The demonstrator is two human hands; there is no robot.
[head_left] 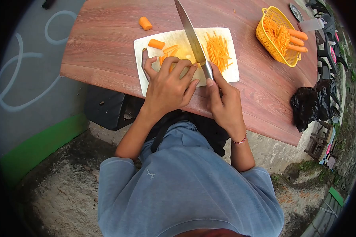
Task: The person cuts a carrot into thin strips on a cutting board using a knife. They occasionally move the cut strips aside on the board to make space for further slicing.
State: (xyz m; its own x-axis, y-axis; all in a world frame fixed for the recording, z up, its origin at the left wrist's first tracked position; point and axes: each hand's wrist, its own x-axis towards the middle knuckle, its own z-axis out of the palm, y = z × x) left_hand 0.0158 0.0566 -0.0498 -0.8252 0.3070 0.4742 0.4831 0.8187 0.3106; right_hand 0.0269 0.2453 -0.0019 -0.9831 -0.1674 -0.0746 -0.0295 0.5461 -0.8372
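Note:
My right hand (pixel 224 96) is wrapped round the metal handle of a large kitchen knife (pixel 190 34), whose blade points away over the white cutting board (pixel 233 65). Beside the blade, my left hand (pixel 170 85) has its fingers bent down on a carrot piece (pixel 197 64), mostly hidden under the fingertips. To the right of the knife lies a pile of thin carrot strips (pixel 217 51). A short carrot chunk (pixel 156 44) and several cut sticks (pixel 170 49) rest on the board's left part, near its dark-edged handle slot (pixel 144 55).
Another carrot chunk (pixel 145 23) lies on the wooden table (pixel 106 47) beyond the board. At the right, a yellow basket (pixel 271 49) holds shredded carrot and whole carrots (pixel 297 34). A clear bottle (pixel 311 25) and a black plastic bag (pixel 306 104) are at the right edge.

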